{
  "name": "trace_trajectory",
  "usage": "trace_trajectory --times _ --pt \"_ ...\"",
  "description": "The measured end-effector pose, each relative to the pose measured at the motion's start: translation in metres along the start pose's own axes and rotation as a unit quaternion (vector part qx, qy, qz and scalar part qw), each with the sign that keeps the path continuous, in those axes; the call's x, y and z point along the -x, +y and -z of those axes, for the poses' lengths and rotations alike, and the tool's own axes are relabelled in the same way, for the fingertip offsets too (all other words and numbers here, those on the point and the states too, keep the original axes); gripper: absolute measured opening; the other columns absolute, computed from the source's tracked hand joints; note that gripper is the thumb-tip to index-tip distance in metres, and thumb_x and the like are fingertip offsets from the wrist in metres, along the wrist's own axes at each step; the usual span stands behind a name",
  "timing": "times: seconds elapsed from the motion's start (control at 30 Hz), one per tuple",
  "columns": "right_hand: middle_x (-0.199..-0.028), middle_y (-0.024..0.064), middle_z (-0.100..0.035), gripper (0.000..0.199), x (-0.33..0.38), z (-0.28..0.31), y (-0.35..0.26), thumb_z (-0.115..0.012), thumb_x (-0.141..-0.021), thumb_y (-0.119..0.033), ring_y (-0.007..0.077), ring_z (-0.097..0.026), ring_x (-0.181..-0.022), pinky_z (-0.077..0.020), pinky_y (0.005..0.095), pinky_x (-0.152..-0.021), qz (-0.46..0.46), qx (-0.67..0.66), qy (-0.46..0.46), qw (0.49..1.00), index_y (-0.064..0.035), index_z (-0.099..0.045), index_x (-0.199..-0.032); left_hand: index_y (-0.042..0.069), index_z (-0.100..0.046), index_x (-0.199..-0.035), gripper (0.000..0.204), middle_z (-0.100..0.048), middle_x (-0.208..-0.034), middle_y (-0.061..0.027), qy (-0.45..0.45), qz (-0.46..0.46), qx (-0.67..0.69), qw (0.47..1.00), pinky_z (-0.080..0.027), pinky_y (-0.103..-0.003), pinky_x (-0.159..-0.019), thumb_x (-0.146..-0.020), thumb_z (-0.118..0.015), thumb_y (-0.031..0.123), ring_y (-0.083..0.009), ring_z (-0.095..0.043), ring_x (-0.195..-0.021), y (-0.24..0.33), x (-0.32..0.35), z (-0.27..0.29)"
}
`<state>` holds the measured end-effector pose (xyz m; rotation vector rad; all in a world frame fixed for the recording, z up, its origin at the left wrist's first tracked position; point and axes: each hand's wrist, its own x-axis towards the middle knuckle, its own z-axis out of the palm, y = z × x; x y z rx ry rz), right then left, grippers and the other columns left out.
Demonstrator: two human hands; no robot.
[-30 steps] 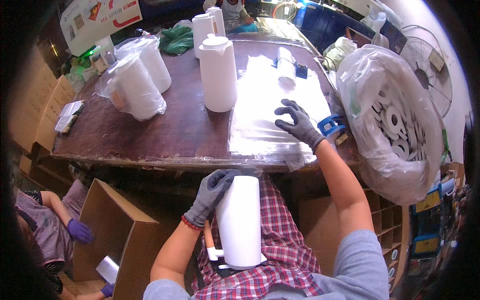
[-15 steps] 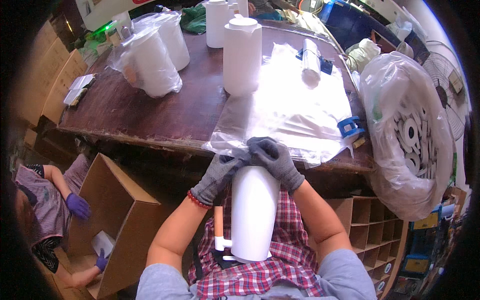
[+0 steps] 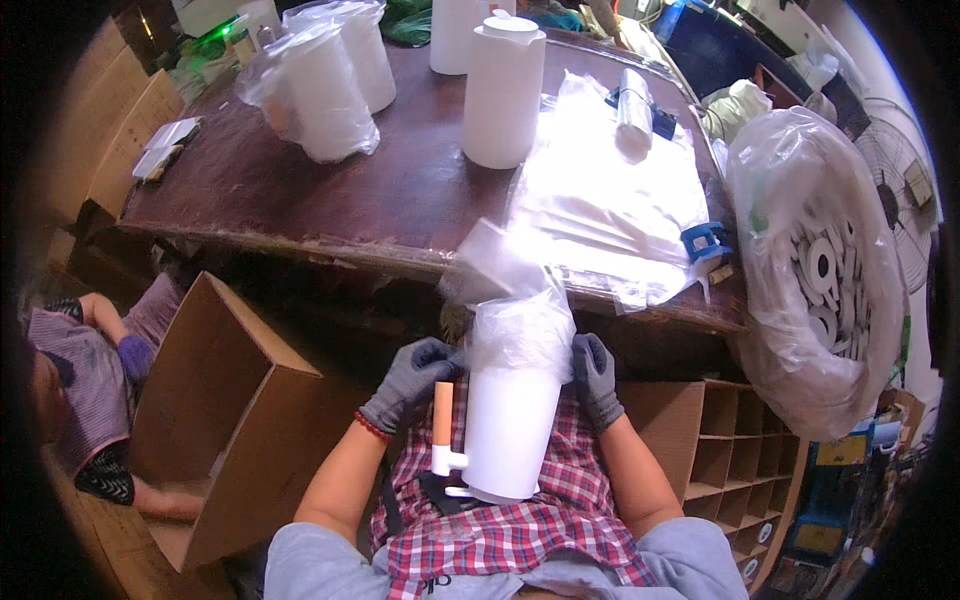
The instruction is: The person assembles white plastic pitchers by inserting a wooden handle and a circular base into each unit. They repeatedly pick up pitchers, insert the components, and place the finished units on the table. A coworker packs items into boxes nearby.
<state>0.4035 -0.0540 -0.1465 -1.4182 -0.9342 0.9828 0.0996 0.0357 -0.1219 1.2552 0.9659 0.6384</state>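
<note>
A white jug [image 3: 508, 435] with an orange-brown handle grip [image 3: 442, 413] rests against my lap, its lidded end toward me. A clear plastic bag [image 3: 522, 335] covers its far end and trails loosely toward the table. My left hand [image 3: 415, 375], in a grey glove, has its fingers closed on the bag's left edge. On the other side, my right hand [image 3: 597, 375], gloved alike, pinches the bag's edge close to the jug's wall. A stack of clear bags [image 3: 610, 215] lies on the table beyond, beside a standing white jug [image 3: 503, 95].
Bagged white jugs [image 3: 325, 100] stand on the dark table [image 3: 300, 205]. Right of it is a big plastic sack [image 3: 765, 340] of white parts, above a divided carton [image 3: 715, 450]. At left, a co-worker [image 3: 80, 400] reaches into an open cardboard box [image 3: 210, 410].
The bag has come off the stack and down over the jug's far end. My hands have moved apart and toward me, to either side of the jug.
</note>
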Motion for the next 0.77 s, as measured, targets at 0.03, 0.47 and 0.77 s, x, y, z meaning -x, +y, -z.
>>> trace_trajectory --times 0.03,0.47,0.77 --pt "-0.081 -0.0013 -0.055 0.015 0.01 0.001 -0.011 -0.06 -0.096 -0.015 0.0081 -0.049 -0.073 -0.0425 0.0258 -0.066 0.003 0.016 -0.04 0.999 -0.0017 -0.06 -0.091 0.0 -0.067 -0.095 0.015 -0.067 -0.088 -0.0049 0.012 0.007 0.055 0.998 -0.051 -0.028 -0.075 -0.083 -0.068 0.009 -0.0129 -0.061 -0.08 0.004 0.007 0.006" --pt "-0.066 0.0064 -0.052 0.029 0.149 0.013 -0.072 -0.074 -0.087 -0.027 0.0153 -0.049 -0.063 -0.0401 0.0329 -0.06 -0.101 0.087 -0.293 0.947 -0.0035 -0.06 -0.081 0.011 -0.067 -0.11 0.041 -0.054 -0.132 -0.0161 -0.145 -0.224 -0.579 0.771 -0.035 -0.054 -0.106 -0.073 -0.071 0.027 -0.0342 -0.05 -0.125 0.09 0.154 0.011" --pt "-0.088 0.0069 -0.066 0.034 0.167 0.013 -0.056 -0.069 -0.091 -0.033 0.0101 -0.057 -0.084 -0.0475 0.0321 -0.08 0.007 -0.004 -0.214 0.977 -0.0018 -0.064 -0.104 0.014 -0.067 -0.117 0.05 -0.052 -0.136 -0.0129 -0.278 -0.45 -0.655 0.539 -0.018 -0.069 -0.112 -0.07 -0.07 0.032 -0.0349 -0.036 -0.138 0.01 0.055 -0.01"
